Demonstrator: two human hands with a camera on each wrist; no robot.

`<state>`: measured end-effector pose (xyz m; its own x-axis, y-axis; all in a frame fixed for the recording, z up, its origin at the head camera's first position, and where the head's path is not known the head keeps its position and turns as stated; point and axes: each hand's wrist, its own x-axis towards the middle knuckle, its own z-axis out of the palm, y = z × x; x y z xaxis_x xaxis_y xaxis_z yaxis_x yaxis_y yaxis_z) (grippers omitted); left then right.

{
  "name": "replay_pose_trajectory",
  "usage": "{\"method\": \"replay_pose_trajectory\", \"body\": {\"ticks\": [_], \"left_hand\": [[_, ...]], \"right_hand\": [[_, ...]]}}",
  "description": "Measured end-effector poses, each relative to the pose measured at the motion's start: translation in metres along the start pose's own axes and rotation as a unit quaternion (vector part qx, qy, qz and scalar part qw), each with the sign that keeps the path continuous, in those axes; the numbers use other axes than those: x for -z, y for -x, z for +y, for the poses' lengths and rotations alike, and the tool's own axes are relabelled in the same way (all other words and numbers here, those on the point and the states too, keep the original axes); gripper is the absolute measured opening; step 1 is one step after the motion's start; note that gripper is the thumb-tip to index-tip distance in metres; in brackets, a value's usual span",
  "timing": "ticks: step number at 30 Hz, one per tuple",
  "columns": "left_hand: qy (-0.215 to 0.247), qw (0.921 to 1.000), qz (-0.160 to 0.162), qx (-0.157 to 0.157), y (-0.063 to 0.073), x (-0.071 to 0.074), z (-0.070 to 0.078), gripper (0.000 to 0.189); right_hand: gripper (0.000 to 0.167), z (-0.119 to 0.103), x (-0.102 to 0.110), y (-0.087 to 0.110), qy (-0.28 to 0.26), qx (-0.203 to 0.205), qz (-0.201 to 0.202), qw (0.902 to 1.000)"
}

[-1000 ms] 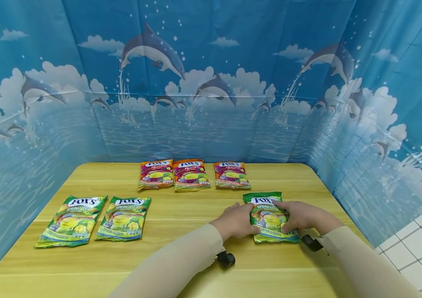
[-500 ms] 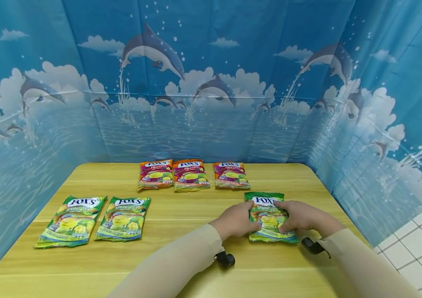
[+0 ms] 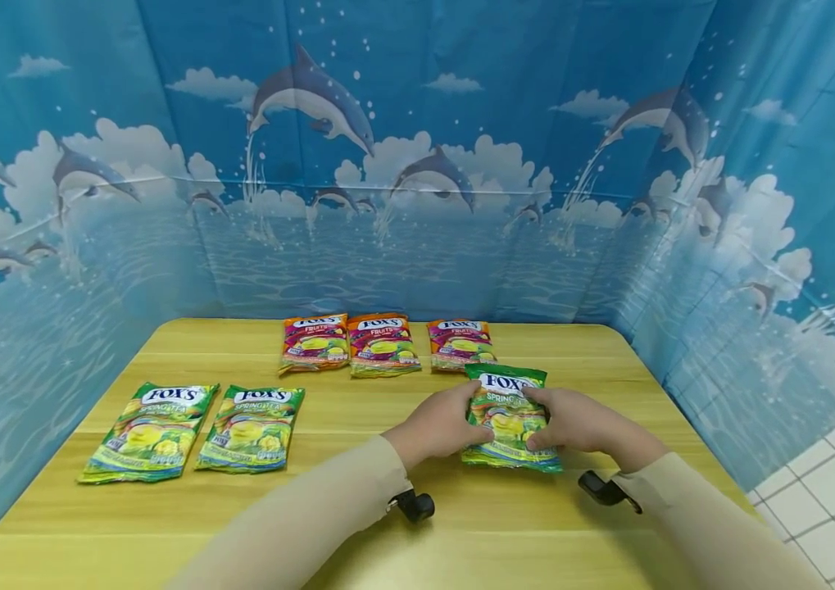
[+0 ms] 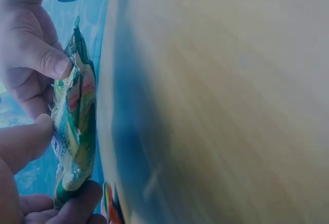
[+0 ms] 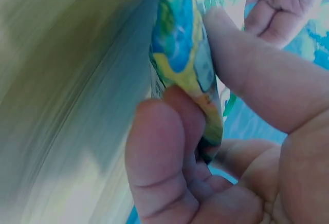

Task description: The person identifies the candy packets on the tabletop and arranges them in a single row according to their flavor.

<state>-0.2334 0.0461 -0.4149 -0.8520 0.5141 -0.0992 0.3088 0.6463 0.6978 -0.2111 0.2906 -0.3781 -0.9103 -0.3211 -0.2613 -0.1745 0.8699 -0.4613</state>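
Both hands grip a green Fox's Spring Tea candy bag [image 3: 509, 418] by its two sides, at the right of the table. On its left edge is my left hand [image 3: 437, 424], thumb on the front and fingers curled behind, as the left wrist view shows. My right hand [image 3: 585, 422] pinches the opposite edge. In the right wrist view its thumb [image 5: 241, 64] lies on one face, with fingertips [image 5: 154, 142] curled round the other. The bag [image 4: 77, 126] is raised above the tabletop there. Its top edge overlaps a red-orange candy bag in the head view.
Three red-orange Fox's Fruits bags, such as the middle one [image 3: 384, 346], lie along the back of the wooden table [image 3: 358, 541]. Two more green bags, the outer one [image 3: 152, 433] and its neighbour [image 3: 251, 430], lie at the left. A dolphin-print curtain [image 3: 417, 246] surrounds the table.
The green bag has come up off the table and moved slightly left, carried by both hands. The other bags stay where they were; the head view has shifted a little.
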Motion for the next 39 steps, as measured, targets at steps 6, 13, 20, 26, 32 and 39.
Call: {"method": "replay_pose_trajectory", "body": {"ticks": [6, 13, 20, 26, 32, 39], "left_hand": [[-0.001, 1.0000, 0.005, -0.001, 0.016, 0.026, -0.017, 0.090], [-0.009, 0.9998, 0.017, 0.008, 0.034, 0.052, -0.044, 0.092], [-0.019, 0.9988, 0.032, 0.033, 0.051, 0.073, -0.067, 0.092], [-0.029, 0.9975, 0.039, 0.052, 0.065, 0.088, -0.079, 0.092], [-0.033, 0.9958, 0.047, 0.071, 0.079, 0.099, -0.092, 0.093], [-0.037, 0.9937, 0.055, 0.090, 0.090, 0.109, -0.108, 0.090]], "right_hand": [[0.096, -0.027, -0.010, -0.017, 0.001, -0.004, 0.011, 0.9999], [0.093, -0.060, -0.024, -0.038, 0.001, -0.004, 0.021, 0.9998], [0.091, -0.090, -0.040, -0.057, -0.012, -0.001, 0.021, 0.9997], [0.090, -0.107, -0.053, -0.072, -0.010, 0.015, 0.022, 0.9996], [0.091, -0.126, -0.064, -0.083, -0.026, 0.019, 0.015, 0.9994], [0.089, -0.145, -0.075, -0.098, -0.019, 0.040, 0.003, 0.9990]]}}
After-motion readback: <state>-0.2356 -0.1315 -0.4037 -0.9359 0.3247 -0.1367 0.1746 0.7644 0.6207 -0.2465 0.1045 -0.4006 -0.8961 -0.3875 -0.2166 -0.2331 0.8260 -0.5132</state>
